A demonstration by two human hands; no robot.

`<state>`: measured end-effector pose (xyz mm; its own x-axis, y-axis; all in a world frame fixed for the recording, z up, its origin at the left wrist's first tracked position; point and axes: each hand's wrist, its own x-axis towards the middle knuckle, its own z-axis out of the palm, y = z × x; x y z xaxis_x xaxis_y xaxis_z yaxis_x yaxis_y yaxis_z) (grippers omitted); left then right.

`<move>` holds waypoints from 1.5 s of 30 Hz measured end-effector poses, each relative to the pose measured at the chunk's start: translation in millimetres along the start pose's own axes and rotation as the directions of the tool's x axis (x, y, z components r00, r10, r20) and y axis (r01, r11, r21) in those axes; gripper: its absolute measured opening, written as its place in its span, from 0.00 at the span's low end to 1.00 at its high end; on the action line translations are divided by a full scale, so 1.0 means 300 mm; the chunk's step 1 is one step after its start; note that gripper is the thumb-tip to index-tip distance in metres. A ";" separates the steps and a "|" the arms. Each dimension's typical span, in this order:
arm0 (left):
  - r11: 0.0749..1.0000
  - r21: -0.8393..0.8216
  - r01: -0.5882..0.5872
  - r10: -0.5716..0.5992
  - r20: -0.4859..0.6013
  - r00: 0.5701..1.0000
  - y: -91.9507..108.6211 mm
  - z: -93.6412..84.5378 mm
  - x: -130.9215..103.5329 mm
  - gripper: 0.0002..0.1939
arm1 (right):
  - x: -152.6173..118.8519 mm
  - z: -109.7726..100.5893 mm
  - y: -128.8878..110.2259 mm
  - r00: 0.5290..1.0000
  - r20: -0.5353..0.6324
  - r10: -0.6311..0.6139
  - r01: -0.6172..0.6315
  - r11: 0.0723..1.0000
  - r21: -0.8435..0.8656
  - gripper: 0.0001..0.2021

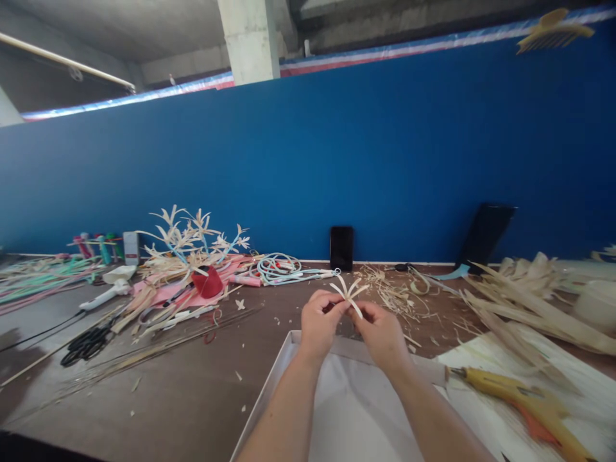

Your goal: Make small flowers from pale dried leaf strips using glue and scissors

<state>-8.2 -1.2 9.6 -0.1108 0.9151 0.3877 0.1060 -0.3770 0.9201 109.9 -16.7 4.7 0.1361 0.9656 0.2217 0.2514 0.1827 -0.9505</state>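
Observation:
Between my two hands is a small pale flower [350, 294] made of thin dried-husk strips, its petals spread upward and outward. My left hand [319, 321] pinches it near the base with thumb and forefinger. From the other side, my right hand [380, 330] closes its fingertips on the same base, where the fingers hide the stem. Both hands are above the far edge of a shallow white box [356, 410]. A yellow glue gun [517, 394] lies on its side to the right of my right forearm.
Several finished husk flowers on blue stems [180, 240] stand at left, near a red cup-shaped object [207, 282]. Black scissors [89, 343] lie front left. A phone [341, 248] leans on the blue partition [289, 160]. Husk scraps [392, 292] and long husk leaves [539, 301] lie right.

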 end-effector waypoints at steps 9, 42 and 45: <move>0.997 -0.050 -0.065 0.065 0.006 0.998 -0.028 0.000 0.001 0.06 | 0.002 -0.010 -0.003 0.993 -0.061 0.103 -0.073 0.923 0.378 0.16; 0.985 0.130 -0.112 0.104 0.073 0.992 -0.032 0.015 -0.018 0.07 | -0.002 -0.025 -0.023 0.995 -0.085 0.057 -0.045 0.990 0.134 0.15; 0.985 0.136 -0.105 0.098 0.056 0.994 -0.037 0.018 -0.018 0.07 | -0.004 -0.026 -0.030 0.995 -0.085 0.049 -0.041 0.994 0.098 0.15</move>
<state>-3.6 -1.2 -3.0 -0.0441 0.8804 0.4722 0.2505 -0.4478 0.8583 115.0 -21.0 14.8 0.2289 0.9543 0.1923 0.1508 0.1604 -0.9755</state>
